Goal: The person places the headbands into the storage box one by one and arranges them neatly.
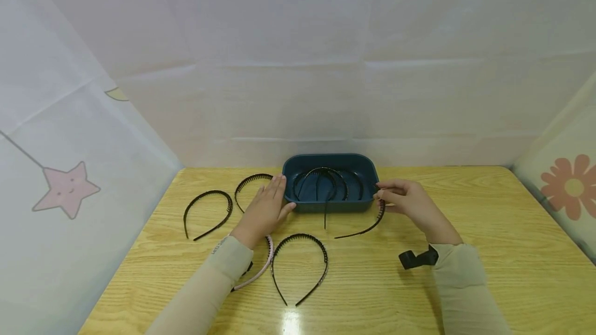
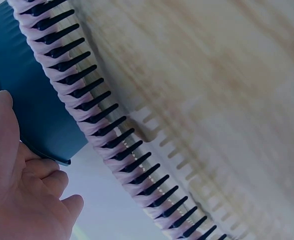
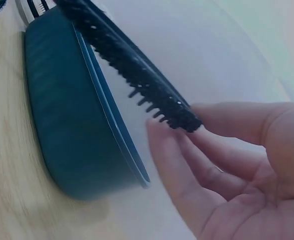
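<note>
At the front right corner of a dark blue bin (image 1: 302,208), my right hand (image 1: 410,206) pinches one end of a black toothed headband (image 3: 131,62) between thumb and fingers. The band's other leg curves down in front of the bin. Small sparkles show on it in the right wrist view. My left hand (image 1: 265,211) rests against the bin's left end, with its thumb near the front wall. Several dark headbands (image 1: 345,180) are inside the bin, and one leg pokes over its front rim. A pink headband (image 2: 94,137) with black teeth lies under my left wrist.
On the wooden table (image 1: 465,211), a black headband (image 1: 207,193) lies at the far left. Another toothed headband (image 1: 247,180) is partly behind my left hand. A third black headband (image 1: 321,244) lies in front of the bin. A pale cloth wall (image 1: 288,107) stands behind.
</note>
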The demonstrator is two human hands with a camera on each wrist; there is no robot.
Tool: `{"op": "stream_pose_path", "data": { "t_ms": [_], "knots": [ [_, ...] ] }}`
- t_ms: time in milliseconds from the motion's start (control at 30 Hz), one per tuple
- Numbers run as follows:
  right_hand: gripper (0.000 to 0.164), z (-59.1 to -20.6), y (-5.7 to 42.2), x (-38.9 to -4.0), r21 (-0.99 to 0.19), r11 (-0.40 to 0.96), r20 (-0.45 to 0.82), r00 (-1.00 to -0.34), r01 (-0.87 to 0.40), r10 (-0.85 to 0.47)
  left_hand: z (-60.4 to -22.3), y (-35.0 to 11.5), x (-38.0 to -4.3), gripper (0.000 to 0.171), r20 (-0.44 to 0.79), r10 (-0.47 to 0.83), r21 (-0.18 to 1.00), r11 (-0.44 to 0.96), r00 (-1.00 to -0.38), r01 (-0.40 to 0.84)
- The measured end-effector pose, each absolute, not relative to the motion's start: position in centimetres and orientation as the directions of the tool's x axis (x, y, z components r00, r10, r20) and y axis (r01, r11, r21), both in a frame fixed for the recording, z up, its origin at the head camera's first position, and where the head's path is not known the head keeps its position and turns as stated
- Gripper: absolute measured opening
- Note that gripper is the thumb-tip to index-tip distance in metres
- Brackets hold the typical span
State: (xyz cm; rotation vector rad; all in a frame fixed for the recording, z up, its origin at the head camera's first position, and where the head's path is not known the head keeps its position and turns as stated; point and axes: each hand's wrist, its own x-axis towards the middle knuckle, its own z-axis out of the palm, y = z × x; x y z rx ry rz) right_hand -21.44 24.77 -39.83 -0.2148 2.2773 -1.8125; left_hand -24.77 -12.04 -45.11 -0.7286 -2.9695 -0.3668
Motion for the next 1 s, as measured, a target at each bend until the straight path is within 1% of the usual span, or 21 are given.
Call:
{"op": "stream_pose_path", "data": {
  "t_ms": [267,600,833,1000],
  "knots": [
    [0.051,-40.1,24.3,-21.5,-0.986,0.164,-0.044,-0.985,0.016,-0.165,-45.0,-11.9,-24.6,0.077,0.110,0.448,0.214,0.861,-0.887,0.462],
    [0.047,-40.5,22.8,-21.7,-1.000,-0.023,0.010,-0.996,-0.008,-0.085,-44.9,-12.0,-24.8,0.078,0.104,0.453,0.196,0.863,-0.885,0.465],
    [0.036,-41.2,21.7,-22.2,-0.987,-0.154,0.042,-0.999,-0.045,0.022,-44.9,-12.0,-24.8,0.077,0.108,0.452,0.198,0.863,-0.885,0.465],
    [0.043,-41.8,21.2,-22.7,-0.963,-0.264,0.033,-0.998,-0.048,0.059,-44.9,-12.0,-24.7,0.077,0.093,0.446,0.206,0.866,-0.890,0.455]
  ]
}}
